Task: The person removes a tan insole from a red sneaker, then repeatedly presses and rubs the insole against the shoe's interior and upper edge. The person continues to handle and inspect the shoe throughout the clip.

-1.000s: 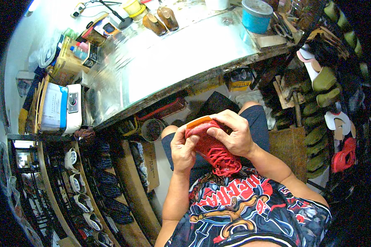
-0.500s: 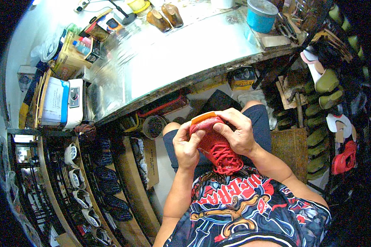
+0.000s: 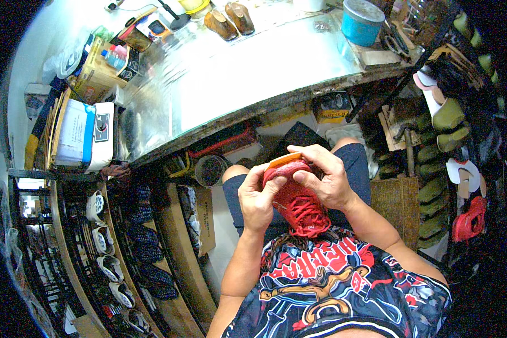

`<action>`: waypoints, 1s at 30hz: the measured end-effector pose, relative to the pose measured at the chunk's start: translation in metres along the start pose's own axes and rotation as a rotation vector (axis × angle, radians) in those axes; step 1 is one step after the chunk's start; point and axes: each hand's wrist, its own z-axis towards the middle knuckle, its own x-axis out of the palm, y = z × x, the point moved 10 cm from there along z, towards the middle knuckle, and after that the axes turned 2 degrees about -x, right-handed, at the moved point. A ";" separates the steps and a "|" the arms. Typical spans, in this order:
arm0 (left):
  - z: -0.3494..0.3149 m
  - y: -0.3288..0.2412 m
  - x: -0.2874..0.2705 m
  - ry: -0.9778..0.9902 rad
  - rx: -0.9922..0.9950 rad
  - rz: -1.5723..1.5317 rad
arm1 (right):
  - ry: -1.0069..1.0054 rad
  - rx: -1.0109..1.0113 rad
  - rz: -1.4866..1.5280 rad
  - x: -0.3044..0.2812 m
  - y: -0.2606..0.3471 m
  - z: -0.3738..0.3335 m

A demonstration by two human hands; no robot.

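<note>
Very little moves since the earlier frame: the forefinger of the right hand (image 3: 329, 177) only reaches slightly further along the orange sole (image 3: 284, 161). This hand and the left hand (image 3: 256, 200) are clamped on the far end of the red shoe (image 3: 290, 194), thumbs on top. It is above the lap (image 3: 352, 174), before the counter's (image 3: 231, 79) near edge. I judge it light, soft on top, firmer at the sole's rim, the better place for gripping.
</note>
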 end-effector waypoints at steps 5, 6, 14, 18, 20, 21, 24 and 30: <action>-0.001 0.007 0.003 0.027 -0.005 -0.024 | 0.045 0.058 0.042 0.002 -0.009 0.000; -0.001 0.007 0.003 0.027 0.005 -0.026 | 0.045 0.065 0.044 0.002 -0.011 -0.001; 0.002 0.005 0.012 0.089 -0.002 -0.034 | -0.005 0.034 -0.038 0.000 -0.014 -0.005; 0.002 -0.001 0.017 0.137 0.036 -0.025 | -0.011 0.035 -0.046 -0.001 -0.015 -0.007; 0.003 0.002 0.016 0.141 -0.007 -0.017 | -0.005 0.050 -0.065 -0.001 -0.016 -0.008; 0.003 0.005 0.015 0.139 -0.029 -0.013 | -0.002 0.058 -0.073 -0.001 -0.017 -0.008; 0.003 0.006 0.016 0.154 -0.031 -0.020 | -0.003 0.057 -0.074 -0.002 -0.016 -0.009; 0.004 0.009 0.015 0.159 -0.055 -0.016 | -0.026 0.071 -0.046 -0.002 -0.018 -0.009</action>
